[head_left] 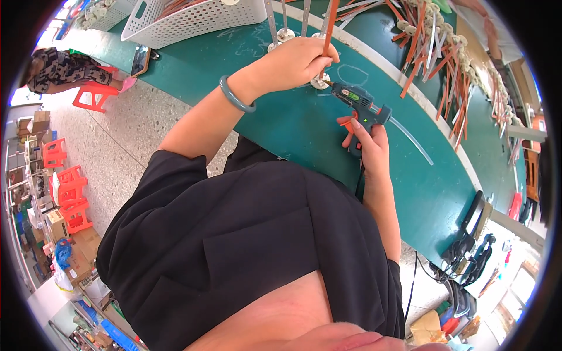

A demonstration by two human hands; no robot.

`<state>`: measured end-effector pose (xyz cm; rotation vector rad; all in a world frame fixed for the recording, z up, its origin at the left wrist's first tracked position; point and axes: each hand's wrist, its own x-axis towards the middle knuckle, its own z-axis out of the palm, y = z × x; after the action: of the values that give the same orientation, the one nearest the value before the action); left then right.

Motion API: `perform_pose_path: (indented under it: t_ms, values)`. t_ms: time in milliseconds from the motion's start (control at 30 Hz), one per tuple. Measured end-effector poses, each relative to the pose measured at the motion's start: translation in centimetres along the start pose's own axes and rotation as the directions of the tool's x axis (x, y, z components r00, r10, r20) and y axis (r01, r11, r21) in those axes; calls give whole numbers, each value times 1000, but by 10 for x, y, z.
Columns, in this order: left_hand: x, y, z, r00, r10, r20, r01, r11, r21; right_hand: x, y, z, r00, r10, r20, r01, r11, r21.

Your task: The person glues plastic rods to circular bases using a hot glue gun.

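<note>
My left hand pinches an upright reddish-brown strip, whose lower end meets a small white round base on the green table. My right hand is wrapped round the grip of a dark glue gun with an orange trigger. The gun's nozzle points left, at the foot of the strip, touching or very close to the base. A clear glue stick trails from its back end. Just beyond my left hand, several grey strips stand upright on similar white bases.
A white perforated basket holding brown strips stands at the far left of the green table. Bundled brown and white strips lie beyond a pale ledge. Black cables gather at right. Red stools and a seated person's leg are at left.
</note>
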<state>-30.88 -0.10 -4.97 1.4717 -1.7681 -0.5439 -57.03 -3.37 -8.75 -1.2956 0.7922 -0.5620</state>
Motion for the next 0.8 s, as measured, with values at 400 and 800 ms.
perform_pose_path:
  t_ms: [400, 800]
  values:
    - [-7, -3, 14, 995, 95, -41, -89, 987, 130, 3, 0, 2, 999, 38, -16, -39, 993, -109]
    - [-9, -7, 14, 995, 88, -57, -83, 993, 87, 4, 6, 4, 999, 10, -38, -14, 994, -109]
